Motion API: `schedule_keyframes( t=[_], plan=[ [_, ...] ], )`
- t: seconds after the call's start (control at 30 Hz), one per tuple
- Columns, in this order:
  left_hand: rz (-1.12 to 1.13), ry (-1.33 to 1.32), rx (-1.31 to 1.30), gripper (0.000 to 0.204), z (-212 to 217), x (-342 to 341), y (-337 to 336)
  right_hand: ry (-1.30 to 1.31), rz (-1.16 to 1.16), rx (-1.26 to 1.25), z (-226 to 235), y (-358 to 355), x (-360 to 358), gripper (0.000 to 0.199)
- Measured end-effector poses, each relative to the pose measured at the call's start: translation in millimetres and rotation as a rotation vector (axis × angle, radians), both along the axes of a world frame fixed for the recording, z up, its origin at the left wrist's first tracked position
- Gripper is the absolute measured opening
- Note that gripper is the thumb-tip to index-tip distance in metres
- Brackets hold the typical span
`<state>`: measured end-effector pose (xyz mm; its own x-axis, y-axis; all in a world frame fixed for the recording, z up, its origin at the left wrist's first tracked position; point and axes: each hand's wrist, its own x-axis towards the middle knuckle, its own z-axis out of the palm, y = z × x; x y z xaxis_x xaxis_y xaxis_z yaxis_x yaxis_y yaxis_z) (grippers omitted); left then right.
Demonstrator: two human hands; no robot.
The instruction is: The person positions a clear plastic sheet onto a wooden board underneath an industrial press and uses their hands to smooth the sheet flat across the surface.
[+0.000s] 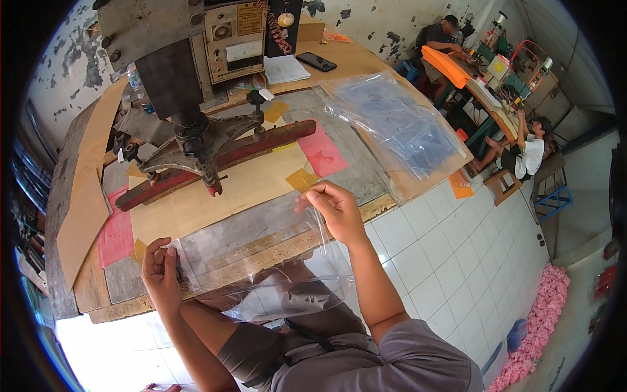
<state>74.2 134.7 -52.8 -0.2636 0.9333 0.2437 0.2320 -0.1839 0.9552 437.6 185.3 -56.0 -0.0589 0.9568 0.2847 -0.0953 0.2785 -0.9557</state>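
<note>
A clear plastic sheet [261, 261] hangs between my two hands, over the table's front edge and my lap. My left hand [161, 264] pinches its left end near the front edge of the table. With thumb and fingers closed, my right hand [332, 208] grips its upper right corner, close to a piece of amber tape [301, 179]. Just beyond the sheet lies a tan board [225, 196] with pink pieces [323, 155] at its ends. Above it stands a press machine with a long dark red bar [228, 157].
A pile of clear plastic sheets [398, 124] rests on a board at the right. Behind are a phone [317, 62], papers [286, 68] and the machine's control box [235, 39]. Two people work at another table at the far right. Pink material [532, 326] lies along the floor.
</note>
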Motion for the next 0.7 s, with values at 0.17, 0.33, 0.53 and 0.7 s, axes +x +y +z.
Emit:
schedule_keyframes(
  t=[0.17, 0.33, 0.53, 0.7],
  plan=[
    [-0.058, -0.009, -0.017, 0.013, -3.7, -6.1, 0.0, -0.018, -0.003, -0.002, -0.2, -0.1, 0.5, 0.018],
    [-0.011, 0.009, -0.047, 0.017, -2.5, -2.1, 0.0, -0.011, -0.003, -0.012, 1.5, -0.6, 0.3, 0.019],
    [0.003, 0.044, -0.048, 0.019, -2.1, -1.2, 0.5, 0.005, 0.002, -0.018, -1.3, 0.6, 1.2, 0.018],
    [0.006, 0.052, -0.061, 0.02, -0.4, -1.2, 0.1, 0.017, 0.005, -0.03, -1.9, 1.3, 0.1, 0.018]
  ],
)
